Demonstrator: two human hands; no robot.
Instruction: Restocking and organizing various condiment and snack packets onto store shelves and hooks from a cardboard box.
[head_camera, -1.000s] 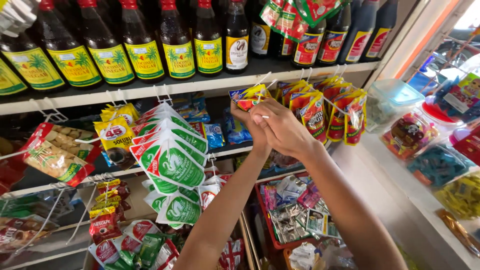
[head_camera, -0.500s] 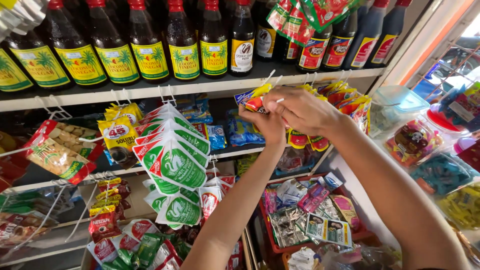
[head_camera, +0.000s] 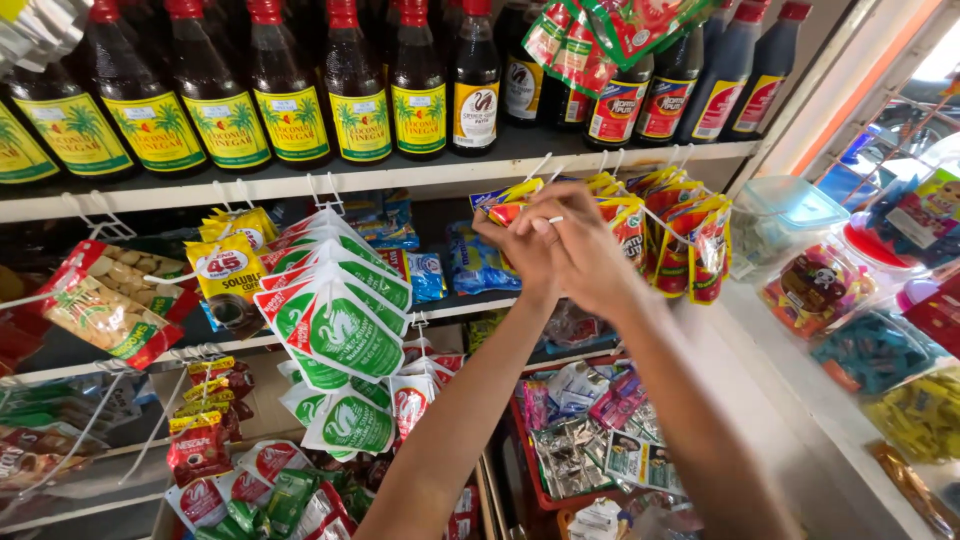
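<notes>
Red-and-yellow sachet (head_camera: 503, 208) on a white peg hook (head_camera: 541, 167), pinched between left hand (head_camera: 512, 250) and right hand (head_camera: 583, 248)

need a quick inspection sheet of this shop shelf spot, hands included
surface: white shelf edge with wire hooks beneath it
job's things: red and yellow sachets hang on hooks; one yellow-topped sachet at the fingertips
clutter: green and white packets, dark bottles, foil sachets in a red bin
grips: left hand and right hand pressed together at a hook, pinching the sachet
cables: nothing seen
surroundings: clear plastic tubs on the counter, right
</notes>
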